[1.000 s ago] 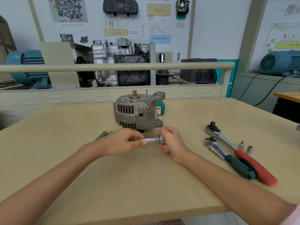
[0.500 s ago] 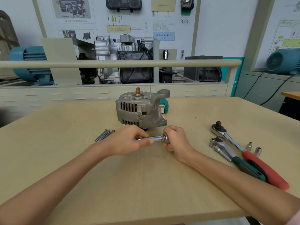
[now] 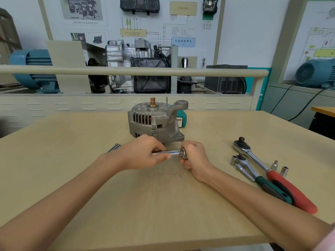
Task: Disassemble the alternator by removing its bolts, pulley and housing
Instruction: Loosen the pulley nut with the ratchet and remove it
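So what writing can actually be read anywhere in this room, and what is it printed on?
"仪表控制单元": on the light blue label on the white wall board, behind the alternator.
Small line under it: too blurred to read.
Yellow boxes and the caption under the poster: print too small to read.
Instrument cluster: dial figures unreadable.
Right-hand chart: blurred.
Alternator and ratchets: no legible marking.

The left hand [image 3: 143, 153] covers one end of the chrome tool [image 3: 170, 152], and the right hand [image 3: 194, 156] wraps the other end, so its full shape cannot be told. The bolts [image 3: 113, 147] are partly behind the left wrist. The alternator [image 3: 154, 122] hides most of a teal object [image 3: 181, 115]. The red handle [image 3: 291, 192] end is blurred.
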Motion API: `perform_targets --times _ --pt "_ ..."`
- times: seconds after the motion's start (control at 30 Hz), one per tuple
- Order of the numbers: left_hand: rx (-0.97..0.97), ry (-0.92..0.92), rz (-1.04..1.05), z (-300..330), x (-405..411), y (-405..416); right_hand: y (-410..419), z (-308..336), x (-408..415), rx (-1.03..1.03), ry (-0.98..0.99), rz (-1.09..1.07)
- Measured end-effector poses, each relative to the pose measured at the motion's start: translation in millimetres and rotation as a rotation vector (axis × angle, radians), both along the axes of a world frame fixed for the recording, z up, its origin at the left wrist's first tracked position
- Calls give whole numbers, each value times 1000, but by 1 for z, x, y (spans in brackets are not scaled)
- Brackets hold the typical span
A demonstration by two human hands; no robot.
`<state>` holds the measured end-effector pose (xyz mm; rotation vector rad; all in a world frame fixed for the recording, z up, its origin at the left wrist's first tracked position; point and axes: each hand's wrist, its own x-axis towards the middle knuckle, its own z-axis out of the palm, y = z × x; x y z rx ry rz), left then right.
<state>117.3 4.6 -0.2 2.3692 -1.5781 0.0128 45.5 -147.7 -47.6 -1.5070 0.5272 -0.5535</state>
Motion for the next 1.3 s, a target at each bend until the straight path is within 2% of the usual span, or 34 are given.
perform_targets --times 0.07,0.13,0.2,0.3,0.4,0.57,0.73,1.17,1.3 --pt "-32 182 28 1 2 -2 0 0 -1 -15 2 -1" --pt "-40 250 36 -3 1 -2 0 0 -1 -38 -6 -6" --pt "41 335 58 -4 -1 -1 1 -1 -1 -71 -31 4" --pt "215 694 118 1 -6 -3 5 0 -8 -164 -116 66" --pt "223 872 168 2 -9 -3 8 4 -17 -295 -220 141" --pt "68 846 114 -11 -9 9 17 14 -23 -476 -275 240" --pt "-35 739 118 -13 -15 18 26 17 -23 -518 -285 260" --pt "6 697 95 -3 -19 16 23 20 -26 -458 -317 265" --pt "28 679 111 -3 -19 13 22 19 -26 -512 -316 255"
